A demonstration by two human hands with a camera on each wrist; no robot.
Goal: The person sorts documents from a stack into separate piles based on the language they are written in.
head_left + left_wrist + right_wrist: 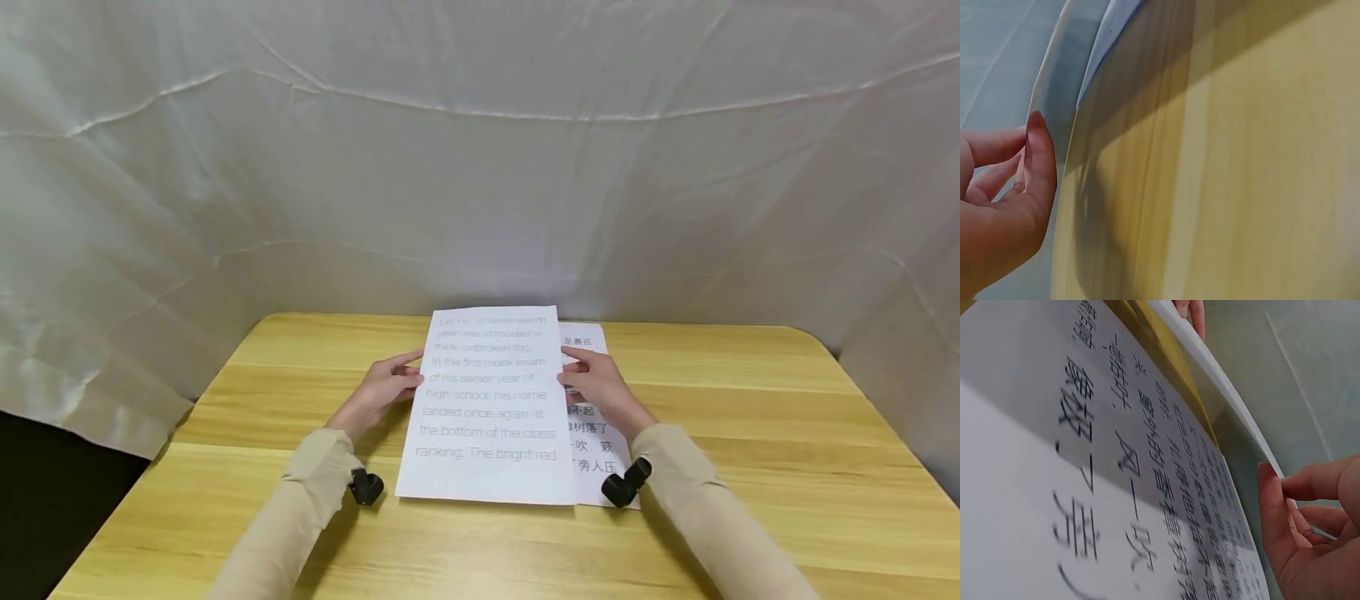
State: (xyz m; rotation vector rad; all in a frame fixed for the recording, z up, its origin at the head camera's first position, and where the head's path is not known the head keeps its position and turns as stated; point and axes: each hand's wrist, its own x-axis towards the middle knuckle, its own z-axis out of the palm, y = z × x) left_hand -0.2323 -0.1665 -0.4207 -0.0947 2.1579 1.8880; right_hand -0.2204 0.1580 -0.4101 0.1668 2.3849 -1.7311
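A white sheet of paper printed with English text (487, 408) is held up off the table between both hands. My left hand (381, 387) pinches its left edge between thumb and fingers; the left wrist view shows this left hand (1013, 194) gripping the thin edge. On the opposite side, my right hand (600, 387) pinches the right edge, and the right wrist view shows the right hand (1316, 519) doing so. Beneath and to the right lies a second sheet with Chinese characters (592, 450), partly hidden by the English sheet and my right hand.
The wooden table (750, 433) has light yellow grain and rounded far corners. A pale grey cloth (480, 183) hangs behind it and along both sides. A dark area (60, 492) lies beyond the table's left edge. Each wrist wears a small black camera (366, 487).
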